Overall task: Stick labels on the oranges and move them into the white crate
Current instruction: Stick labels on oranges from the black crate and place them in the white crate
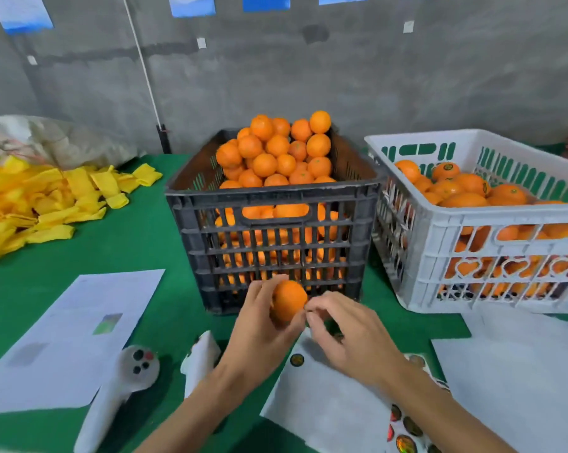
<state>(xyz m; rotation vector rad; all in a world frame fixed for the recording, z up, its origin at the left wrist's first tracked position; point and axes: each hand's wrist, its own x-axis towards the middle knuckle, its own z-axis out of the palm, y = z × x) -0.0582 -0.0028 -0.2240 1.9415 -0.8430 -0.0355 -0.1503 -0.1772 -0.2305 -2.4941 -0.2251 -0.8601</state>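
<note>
My left hand [259, 325] grips one orange [287, 300] just in front of the black crate [276, 197], which is heaped with unlabelled oranges [276, 152]. My right hand [344, 335] is beside the held orange with its fingertips curled together against the fruit's right side; whether a label sits between them is hidden. A white backing sheet [328, 403] lies under my right forearm, with one round label [296, 359] near its top and several more labels [407, 429] at its lower right. The white crate [472, 217] stands at the right, holding labelled oranges [465, 188].
A green cloth [139, 243] covers the table. Yellow foam sleeves [41, 201] are piled at the left beside a plastic bag. Printed paper [70, 338] lies front left, with a white handheld device [122, 387] beside it. More white sheets [521, 371] lie at the right. A grey wall is behind.
</note>
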